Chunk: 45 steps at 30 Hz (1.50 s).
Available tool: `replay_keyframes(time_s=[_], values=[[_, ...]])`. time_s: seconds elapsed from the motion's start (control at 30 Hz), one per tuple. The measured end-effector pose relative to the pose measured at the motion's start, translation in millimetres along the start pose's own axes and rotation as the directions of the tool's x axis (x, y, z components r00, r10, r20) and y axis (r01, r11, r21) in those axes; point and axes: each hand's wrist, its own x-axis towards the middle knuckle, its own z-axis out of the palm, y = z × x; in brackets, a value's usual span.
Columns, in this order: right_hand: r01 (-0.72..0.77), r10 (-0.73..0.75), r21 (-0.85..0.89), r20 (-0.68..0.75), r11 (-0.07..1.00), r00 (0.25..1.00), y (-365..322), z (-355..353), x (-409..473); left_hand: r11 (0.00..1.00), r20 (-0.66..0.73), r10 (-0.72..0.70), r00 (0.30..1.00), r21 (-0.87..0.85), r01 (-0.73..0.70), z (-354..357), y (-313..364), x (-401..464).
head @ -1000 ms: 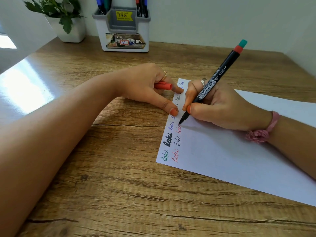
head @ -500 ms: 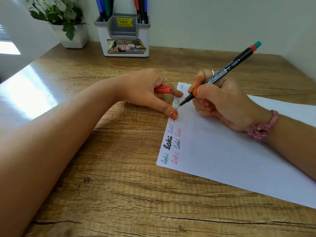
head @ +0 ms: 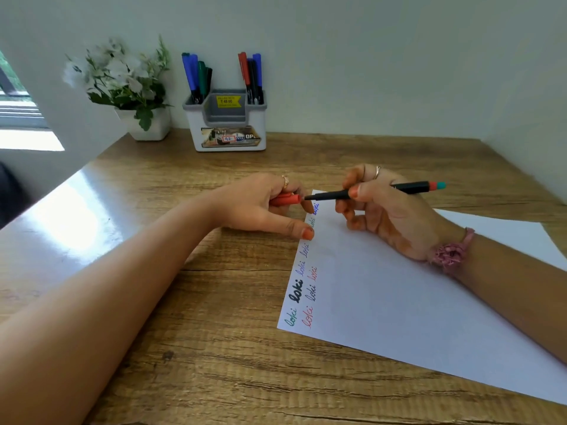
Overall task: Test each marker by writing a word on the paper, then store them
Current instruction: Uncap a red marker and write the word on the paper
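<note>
A white sheet of paper (head: pixel 414 305) lies on the wooden desk, with "loki" written several times in different colours along its left edge. My right hand (head: pixel 386 213) grips a black marker (head: pixel 408 188) with a red and teal end, held level above the paper. Its tip points left, just short of the open end of a red cap (head: pixel 287 199). My left hand (head: pixel 264 204) holds that cap in curled fingers, with the thumb pressed on the paper's left edge. A grey and white marker holder (head: pixel 227 130) stands at the back with several capped markers upright in it.
A white pot with white flowers (head: pixel 147 122) stands left of the holder, at the back of the desk (head: pixel 190 332). Walls close the desk at the back and on the right. A bright glare lies on the desk's left part.
My right hand has lifted the marker off the paper and swung it level, bringing the tip up to the red cap in my left hand. The camera view has tilted up.
</note>
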Motion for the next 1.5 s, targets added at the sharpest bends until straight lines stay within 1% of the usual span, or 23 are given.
replay_keyframes(time_s=[0.33, 0.53, 0.63, 0.7, 0.8, 0.87, 0.93, 1.03, 1.1, 1.2, 1.27, 1.4, 1.5], values=[[-0.006, 0.006, -0.01, -0.051, 1.0, 0.999, -1, 2, -3, 0.999, 0.003, 0.002, 1.0, -0.037, -0.001, 3, -4, 1], [0.003, -0.008, -0.155, -0.031, 0.988, 0.999, -1, 4, -5, 0.999, 0.007, 0.015, 1.0, -0.033, -0.014, 3, -3, 1], [0.022, -0.03, -0.17, -0.046, 0.985, 0.999, -3, 7, -6, 0.999, -0.025, 0.018, 1.0, -0.044, -0.019, 6, -4, 1], [0.026, -0.036, -0.168, -0.052, 0.986, 0.998, -4, 8, -7, 0.994, -0.052, 0.026, 0.998, -0.108, -0.031, 9, -3, 2], [0.049, -0.056, -0.169, -0.039, 0.984, 0.998, -4, 7, -8, 0.964, -0.119, 0.026, 0.993, -0.26, -0.056, 13, -1, 3], [0.024, -0.024, -0.088, 0.001, 0.996, 1.0, -4, 5, -7, 0.943, -0.186, -0.015, 0.982, -0.328, -0.048, 13, 0, 2], [-0.039, 0.038, 0.024, 0.022, 0.999, 0.999, -6, 3, -5, 0.902, -0.257, -0.067, 0.964, -0.429, -0.052, 12, 0, 3], [-0.054, 0.059, 0.091, -0.055, 0.994, 0.997, -7, 3, -4, 0.841, -0.36, -0.129, 0.924, -0.533, -0.09, 10, 1, 5], [-0.036, 0.045, 0.072, -0.134, 0.997, 0.99, -6, 4, -4, 0.811, -0.399, -0.167, 0.901, -0.576, -0.105, 10, 0, 5], [-0.004, 0.004, 0.002, -0.241, 1.0, 0.97, -5, 4, -4, 0.813, -0.413, -0.208, 0.887, -0.578, -0.079, 10, -4, 7], [-0.01, 0.011, 0.005, -0.286, 1.0, 0.958, -5, 3, -3, 0.816, -0.418, -0.221, 0.881, -0.575, -0.067, 12, -7, 9], [-0.036, 0.042, 0.024, -0.295, 0.999, 0.955, -3, 2, -1, 0.793, -0.422, -0.253, 0.87, -0.606, -0.063, 15, -11, 11], [-0.055, 0.06, 0.026, -0.275, 0.998, 0.959, -3, 2, 0, 0.785, -0.418, -0.244, 0.875, -0.615, -0.074, 16, -12, 11]])
